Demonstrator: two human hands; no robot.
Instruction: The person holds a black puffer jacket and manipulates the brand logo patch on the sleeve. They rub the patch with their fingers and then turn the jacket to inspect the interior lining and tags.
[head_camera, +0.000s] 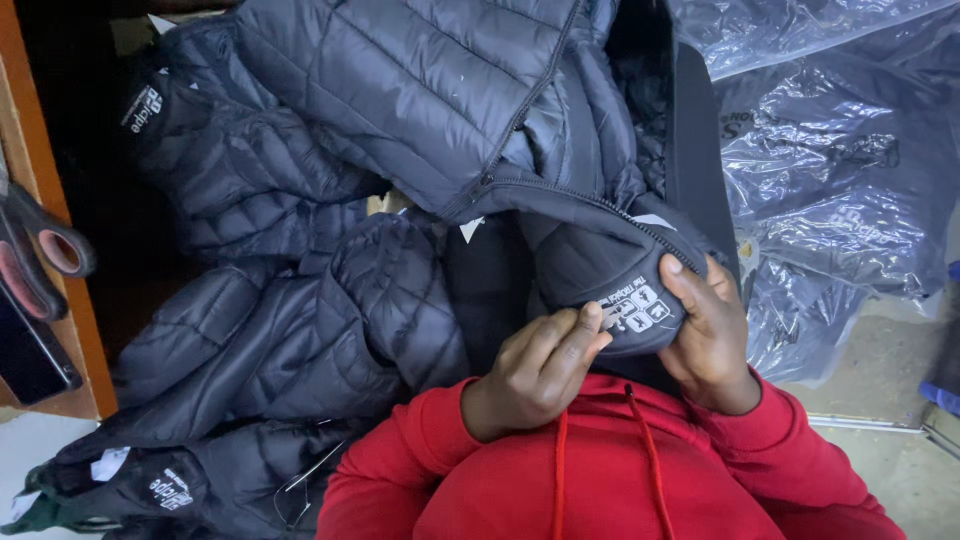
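A dark navy quilted jacket (470, 100) hangs down from the twelve o'clock edge of the view to just right of centre, its zip running diagonally toward four o'clock, and its lower end, a smooth dark panel bearing a white printed logo (640, 308), sits between the two hands. The left hand (540, 370) comes in from about seven o'clock of that panel, fingers curled and pressed against the fabric beside the logo, pinching the cloth. The right hand (712, 335) cups the panel from four o'clock, thumb laid over the top edge of the fabric and fingers wrapped behind it, so both hands are closed on the jacket. Directly below, at six o'clock, are the person's red hooded sweatshirt sleeves (620, 470) with red drawstrings hanging down. To nine o'clock lies a heap of more dark quilted jackets (290, 320), some with small white tags and white logos showing, reaching to the eight o'clock corner. At the far nine o'clock edge stands an orange-brown wooden post (45, 190) with a pair of black-handled scissors (40, 250) hanging against it. From one to three o'clock lie clear plastic bags (840, 170) holding further dark garments, resting on a pale floor (880, 380).
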